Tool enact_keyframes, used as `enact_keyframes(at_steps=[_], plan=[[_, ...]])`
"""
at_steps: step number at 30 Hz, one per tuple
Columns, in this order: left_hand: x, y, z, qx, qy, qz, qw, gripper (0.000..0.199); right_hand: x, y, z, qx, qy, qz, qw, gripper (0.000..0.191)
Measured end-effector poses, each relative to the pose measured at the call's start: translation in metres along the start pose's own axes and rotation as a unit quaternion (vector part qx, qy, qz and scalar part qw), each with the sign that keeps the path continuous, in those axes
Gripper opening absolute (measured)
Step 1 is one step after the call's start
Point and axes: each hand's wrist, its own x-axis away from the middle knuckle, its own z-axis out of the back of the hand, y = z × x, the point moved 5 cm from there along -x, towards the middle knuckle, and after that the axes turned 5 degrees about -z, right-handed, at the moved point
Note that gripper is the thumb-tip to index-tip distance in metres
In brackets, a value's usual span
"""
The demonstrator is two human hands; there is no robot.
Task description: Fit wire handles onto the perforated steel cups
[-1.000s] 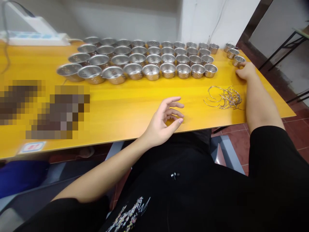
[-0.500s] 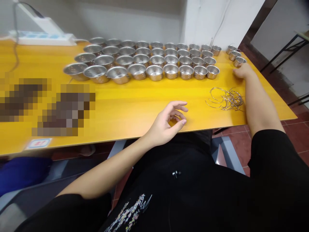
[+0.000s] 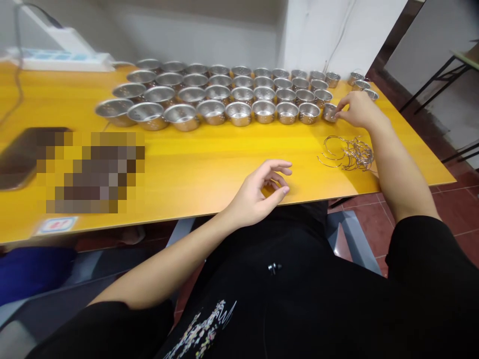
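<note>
And here is the right arm, stretched forward over the right side of the yellow surface (image 3: 179, 172), elbow slightly bent, wrist bent so the right hand (image 3: 358, 109) angles down and inward. Its thumb and fingers come together in a narrow pinch on the right side of the end cup (image 3: 329, 113), the small metal one at the right end of the front row. That cup tips a little, its mouth turned away from the hand; whether its base touches the surface, I cannot tell. Over to the left arm: it runs up and across from the lower left, forearm low over the lap, and the left hand (image 3: 255, 197) hovers at the near edge, palm turned inward. Its fingers curl loosely, thumb well apart from the fingertips, a fairly wide gap with nothing visible in it. Beyond, the other perforated cups (image 3: 238, 114) stand upright in four rows, the ones at the left looking larger. Three small cups (image 3: 355, 78) make a short line at the far right, partly hidden behind the right hand. Just in front of the end cup lies a tangle of wires (image 3: 357, 154), near the right forearm. A white power strip (image 3: 62, 61) sits at the back left, and a pixelated patch (image 3: 93, 174) covers something dark nearer the front.
</note>
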Motion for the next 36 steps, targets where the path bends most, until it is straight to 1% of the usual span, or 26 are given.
enact_keyframes(at_steps=[1, 3, 4, 5, 6, 7, 9, 10, 11, 12, 13, 14, 16, 18, 20, 21, 22, 23, 25, 26, 27, 29, 31, 34, 36], plan=[[0.0, -0.001, 0.0, 0.001, 0.0, 0.001, 1.0, 0.045, 0.011, 0.0, 0.009, -0.023, 0.02, -0.008, 1.0, 0.003], [0.0, -0.005, 0.0, -0.002, 0.008, 0.004, 1.0, 0.046, 0.046, -0.007, 0.03, -0.097, 0.047, -0.03, 0.994, 0.003], [0.001, -0.009, 0.001, -0.006, 0.018, 0.005, 1.0, 0.049, 0.068, -0.015, 0.04, -0.135, 0.046, -0.029, 0.989, 0.006], [0.001, -0.013, 0.002, -0.009, 0.03, 0.005, 0.999, 0.054, 0.092, -0.027, 0.049, -0.171, 0.047, -0.014, 0.984, 0.008], [0.002, -0.018, 0.003, -0.012, 0.043, 0.002, 0.999, 0.065, 0.118, -0.043, 0.057, -0.193, 0.046, 0.022, 0.98, 0.011], [0.003, -0.023, 0.005, -0.013, 0.055, 0.0, 0.998, 0.08, 0.143, -0.062, 0.063, -0.202, 0.046, 0.071, 0.976, 0.011], [0.004, -0.033, 0.006, -0.007, 0.065, 0.002, 0.998, 0.119, 0.188, -0.102, 0.066, -0.203, 0.026, 0.188, 0.96, 0.01], [0.005, -0.037, 0.006, -0.003, 0.061, 0.002, 0.998, 0.135, 0.204, -0.119, 0.06, -0.196, -0.008, 0.222, 0.955, 0.012], [0.006, -0.039, 0.006, 0.003, 0.053, 0.003, 0.999, 0.146, 0.215, -0.135, 0.053, -0.193, -0.042, 0.261, 0.945, 0.013], [0.006, -0.04, 0.005, 0.009, 0.042, 0.001, 0.999, 0.152, 0.222, -0.148, 0.045, -0.189, -0.073, 0.291, 0.935, 0.014], [0.006, -0.039, 0.004, 0.017, 0.032, 0.0, 0.999, 0.153, 0.225, -0.158, 0.036, -0.186, -0.091, 0.311, 0.928, 0.015], [0.005, -0.038, 0.003, 0.026, 0.026, 0.001, 0.999, 0.15, 0.225, -0.166, 0.028, -0.184, -0.106, 0.325, 0.922, 0.016], [0.002, -0.034, 0.003, 0.045, 0.033, 0.013, 0.998, 0.131, 0.218, -0.175, 0.013, -0.189, -0.124, 0.342, 0.912, 0.016], [-0.002, -0.03, 0.004, 0.053, 0.057, 0.025, 0.997, 0.107, 0.212, -0.178, 0.004, -0.208, -0.145, 0.355, 0.9, 0.016], [-0.006, -0.024, 0.003, 0.044, 0.074, 0.018, 0.996, 0.099, 0.208, -0.175, 0.003, -0.235, -0.17, 0.368, 0.884, 0.013], [-0.007, -0.022, 0.003, 0.037, 0.077, 0.013, 0.996, 0.097, 0.206, -0.17, 0.005, -0.247, -0.175, 0.37, 0.878, 0.012], [-0.008, -0.02, 0.002, 0.029, 0.078, 0.012, 0.996, 0.094, 0.204, -0.164, 0.01, -0.257, -0.17, 0.363, 0.879, 0.014], [-0.009, -0.018, 0.001, 0.021, 0.077, 0.014, 0.997, 0.091, 0.202, -0.155, 0.016, -0.262, -0.151, 0.346, 0.888, 0.018], [-0.01, -0.017, 0.0, 0.004, 0.077, 0.018, 0.997, 0.086, 0.193, -0.129, 0.026, -0.241, -0.084, 0.273, 0.928, 0.016], [-0.01, -0.016, 0.0, -0.003, 0.076, 0.02, 0.997, 0.086, 0.188, -0.114, 0.028, -0.214, -0.057, 0.228, 0.948, 0.012], [-0.01, -0.016, 0.0, -0.007, 0.074, 0.019, 0.997, 0.086, 0.183, -0.1, 0.025, -0.179, -0.05, 0.187, 0.965, 0.01], [-0.01, -0.016, 0.001, -0.012, 0.071, 0.017, 0.997, 0.086, 0.174, -0.077, 0.009, -0.11, -0.069, 0.135, 0.982, 0.02], [-0.01, -0.015, 0.001, -0.014, 0.067, 0.016, 0.997, 0.085, 0.166, -0.062, -0.012, -0.067, -0.097, 0.105, 0.987, 0.032], [-0.01, -0.015, 0.001, -0.017, 0.063, 0.012, 0.998, 0.085, 0.158, -0.056, -0.039, -0.044, -0.147, 0.082, 0.985, 0.045], [-0.01, -0.015, 0.0, -0.02, 0.061, 0.011, 0.998, 0.086, 0.156, -0.058, -0.046, -0.037, -0.161, 0.08, 0.983, 0.047]])
